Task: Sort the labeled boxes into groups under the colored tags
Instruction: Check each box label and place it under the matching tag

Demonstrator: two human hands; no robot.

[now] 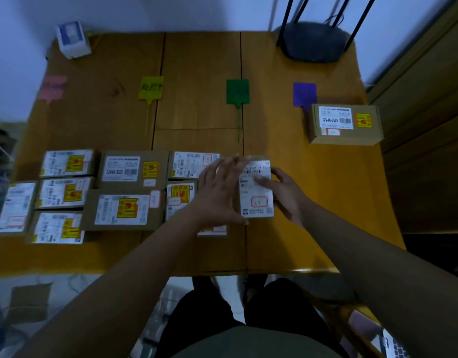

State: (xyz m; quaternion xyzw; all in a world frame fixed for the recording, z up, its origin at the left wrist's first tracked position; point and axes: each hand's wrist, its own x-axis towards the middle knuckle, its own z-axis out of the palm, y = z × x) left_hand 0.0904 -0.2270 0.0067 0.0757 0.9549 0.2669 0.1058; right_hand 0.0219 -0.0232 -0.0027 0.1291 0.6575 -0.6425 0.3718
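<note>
Four coloured tags lie across the far half of the wooden table (313,192): a pink tag (53,87), a yellow tag (151,87), a green tag (237,91) and a purple tag (304,95). One cardboard box (345,124) sits just below and right of the purple tag. Several labeled boxes (124,192) are packed together on the near left. Between my hands is a white-labeled box (256,195). My right hand (283,192) grips its right side with the thumb on its label. My left hand (220,192) lies flat against its left side, fingers spread.
A black round stand base (313,42) with thin legs occupies the far right corner. A small white and blue device (73,40) sits at the far left corner. A wooden cabinet (429,125) borders the table's right edge. My legs are below the near edge.
</note>
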